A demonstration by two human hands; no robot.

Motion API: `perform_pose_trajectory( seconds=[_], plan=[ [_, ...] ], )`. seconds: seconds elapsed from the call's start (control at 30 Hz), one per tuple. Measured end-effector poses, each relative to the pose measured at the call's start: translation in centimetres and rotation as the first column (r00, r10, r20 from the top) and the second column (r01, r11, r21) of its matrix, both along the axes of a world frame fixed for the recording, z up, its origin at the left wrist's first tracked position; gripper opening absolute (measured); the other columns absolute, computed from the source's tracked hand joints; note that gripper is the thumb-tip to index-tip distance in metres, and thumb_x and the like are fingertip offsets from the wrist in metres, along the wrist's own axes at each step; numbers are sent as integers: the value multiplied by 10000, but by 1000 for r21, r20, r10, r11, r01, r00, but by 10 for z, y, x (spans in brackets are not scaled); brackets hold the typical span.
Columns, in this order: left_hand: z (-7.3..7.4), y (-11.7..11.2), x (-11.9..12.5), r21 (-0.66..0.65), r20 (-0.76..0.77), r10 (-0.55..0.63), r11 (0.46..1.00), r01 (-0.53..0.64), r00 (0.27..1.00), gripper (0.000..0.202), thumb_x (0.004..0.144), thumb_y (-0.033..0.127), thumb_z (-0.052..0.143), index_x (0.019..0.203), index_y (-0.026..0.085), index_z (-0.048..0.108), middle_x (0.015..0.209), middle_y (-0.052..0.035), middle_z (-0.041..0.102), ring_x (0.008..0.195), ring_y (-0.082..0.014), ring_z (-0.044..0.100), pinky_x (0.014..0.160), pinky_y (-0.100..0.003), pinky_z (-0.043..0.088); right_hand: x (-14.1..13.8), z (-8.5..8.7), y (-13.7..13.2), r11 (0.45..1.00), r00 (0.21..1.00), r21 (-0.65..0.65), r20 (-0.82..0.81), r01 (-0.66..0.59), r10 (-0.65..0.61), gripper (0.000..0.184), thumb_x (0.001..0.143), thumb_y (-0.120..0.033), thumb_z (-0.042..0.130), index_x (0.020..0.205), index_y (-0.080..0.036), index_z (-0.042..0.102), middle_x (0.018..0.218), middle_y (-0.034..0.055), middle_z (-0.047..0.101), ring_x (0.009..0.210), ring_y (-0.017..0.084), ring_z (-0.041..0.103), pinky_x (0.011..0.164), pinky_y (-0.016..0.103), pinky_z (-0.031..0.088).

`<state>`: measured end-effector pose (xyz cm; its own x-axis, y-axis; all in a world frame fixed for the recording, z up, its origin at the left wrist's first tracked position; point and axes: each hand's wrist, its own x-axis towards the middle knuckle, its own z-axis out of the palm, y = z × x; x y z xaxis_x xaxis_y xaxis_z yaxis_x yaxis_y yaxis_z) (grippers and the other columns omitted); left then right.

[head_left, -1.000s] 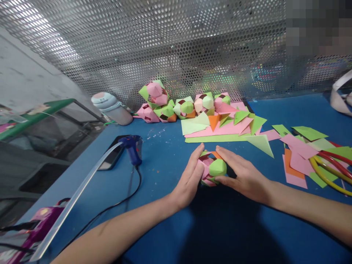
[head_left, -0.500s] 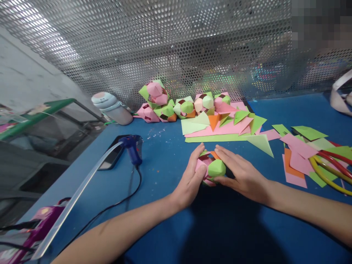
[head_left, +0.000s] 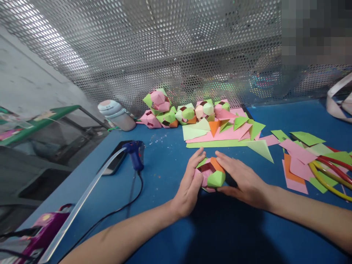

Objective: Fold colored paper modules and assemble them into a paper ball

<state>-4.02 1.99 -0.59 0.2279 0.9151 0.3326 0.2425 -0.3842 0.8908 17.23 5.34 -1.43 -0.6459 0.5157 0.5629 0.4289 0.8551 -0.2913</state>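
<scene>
Between my two hands is a folded paper ball (head_left: 216,179) of pink, green and orange pieces, with an open hole in its upper side. My left hand (head_left: 189,185) presses against its left side, thumb in front and fingers behind. On the other side my right hand (head_left: 242,179) cups it, fingers at the upper right and thumb low at the front. Part of the ball's sides is hidden by my fingers. Beyond it lie folded and flat paper sheets (head_left: 202,136) in pink, green and orange.
Finished-looking paper balls (head_left: 159,101) line the mesh panel beside a bottle (head_left: 117,115). A blue glue gun (head_left: 134,156) with a long glue stick rests by a phone (head_left: 117,161). Right are paper pieces (head_left: 299,157) and red and yellow handles (head_left: 320,181). A purple power strip (head_left: 48,229) is lower left.
The paper ball has turned a little between my hands, so its hole and orange piece show more. Both hands stay around it. The whole view has shifted slightly.
</scene>
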Motion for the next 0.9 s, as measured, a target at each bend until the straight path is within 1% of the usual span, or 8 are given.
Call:
perform_pose_trajectory(
  seconds=[0.17,0.3,0.43,0.53,0.67,0.77,0.9],
  plan=[
    [-2,0,1,50,-21,2,999,-1,1000,391,978,324,320,1355,291,416,1535,-37,246,1436,-220,167,1178,-452,171,0,1,-1,999,1000,39,25,-6,5,673,937,-359,484,1482,-143,153,1441,229,398,1330,287,411,954,476,488],
    [-4,0,1,76,1,-20,997,20,1000,373,979,311,318,1336,286,424,1531,-48,248,1421,-227,214,1167,-453,205,0,2,-2,998,999,69,46,-7,4,633,930,-334,495,1452,-114,215,1423,252,412,1301,295,449,921,460,503],
    [-6,0,0,109,-11,-1,994,2,1000,397,978,296,326,1371,274,380,1524,-66,264,1425,-234,197,1169,-456,187,0,2,-2,997,998,78,57,-19,14,593,920,-300,501,1424,-89,270,1424,264,403,1295,304,452,912,455,502],
    [-7,0,-1,102,5,-3,995,3,1000,405,978,288,328,1383,276,356,1523,-71,264,1428,-240,187,1166,-471,183,1,2,-1,995,997,87,67,-38,32,586,906,-278,516,1412,-84,295,1427,263,397,1295,310,447,915,449,497],
    [-7,1,-1,81,23,-38,996,36,999,343,980,293,322,1308,283,422,1526,-62,241,1404,-253,243,1146,-492,224,1,1,0,995,997,86,57,-53,48,590,893,-272,528,1406,-84,309,1422,256,407,1297,303,442,931,442,488],
    [-6,0,0,82,1,-49,995,49,999,313,979,299,327,1262,273,457,1513,-61,266,1398,-256,256,1146,-496,221,1,1,0,994,996,85,53,-69,64,580,885,-263,533,1397,-82,327,1411,250,424,1302,299,437,931,440,488],
    [-4,-1,0,92,3,-54,994,53,999,324,975,305,343,1283,280,442,1517,-57,269,1404,-253,250,1149,-486,219,0,3,-1,993,997,99,45,-67,63,569,882,-257,539,1382,-67,346,1398,260,436,1295,304,445,925,439,491]
  ],
)
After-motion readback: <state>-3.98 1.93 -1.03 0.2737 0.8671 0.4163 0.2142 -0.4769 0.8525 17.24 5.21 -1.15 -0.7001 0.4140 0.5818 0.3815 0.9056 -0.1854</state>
